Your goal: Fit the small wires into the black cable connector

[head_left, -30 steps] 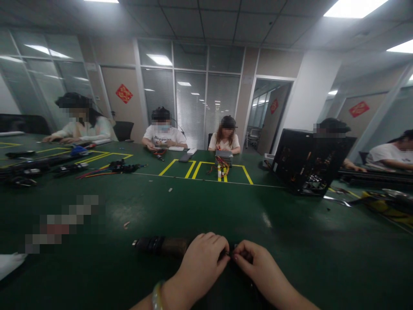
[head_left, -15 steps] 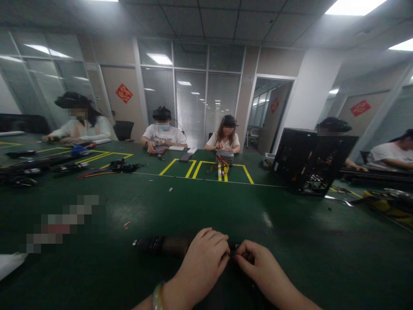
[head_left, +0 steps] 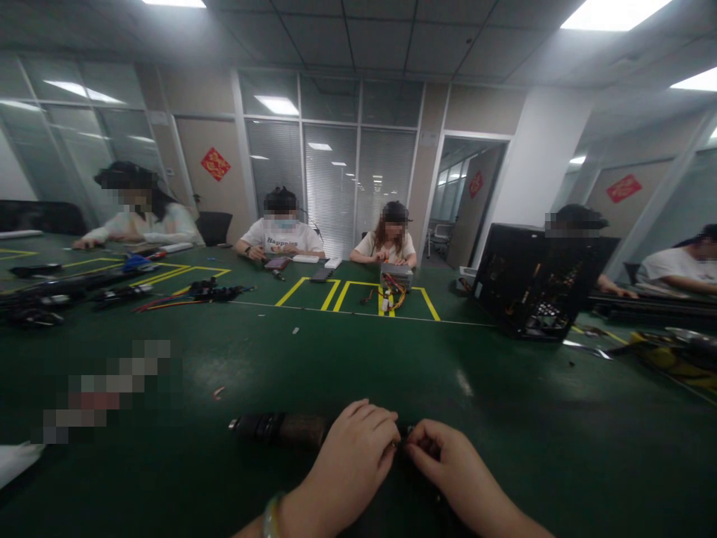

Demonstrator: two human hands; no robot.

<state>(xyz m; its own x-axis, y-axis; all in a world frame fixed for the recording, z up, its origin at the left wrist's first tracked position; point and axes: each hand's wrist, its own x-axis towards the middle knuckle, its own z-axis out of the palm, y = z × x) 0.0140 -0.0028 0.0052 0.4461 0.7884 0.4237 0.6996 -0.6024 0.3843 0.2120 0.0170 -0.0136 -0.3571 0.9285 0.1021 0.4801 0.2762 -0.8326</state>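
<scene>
A dark, tube-shaped tool (head_left: 301,431) with a metal tip at its left end lies on the green table in front of me. My left hand (head_left: 358,452) is closed over its right part and covers most of that part. Its thumb and forefinger come together around a small dark piece that is mostly hidden. Close beside it, my right hand (head_left: 442,452) is closed in a pinch at the tool's right end. What sits between those fingertips is too dark and small to make out. The two hands' fingertips almost meet.
Right of centre stands a black computer case (head_left: 541,280). Bundled cables (head_left: 207,291) lie at the left, with a power supply (head_left: 396,276) and its coloured wires across the table. Yellow tape (head_left: 305,291) marks the green tabletop (head_left: 358,359). Several people sit around it.
Both my hands stay almost in place, with only slight finger movement. Across the table, the power supply has shifted a little to the right, and the masked person's hand has moved slightly left.
</scene>
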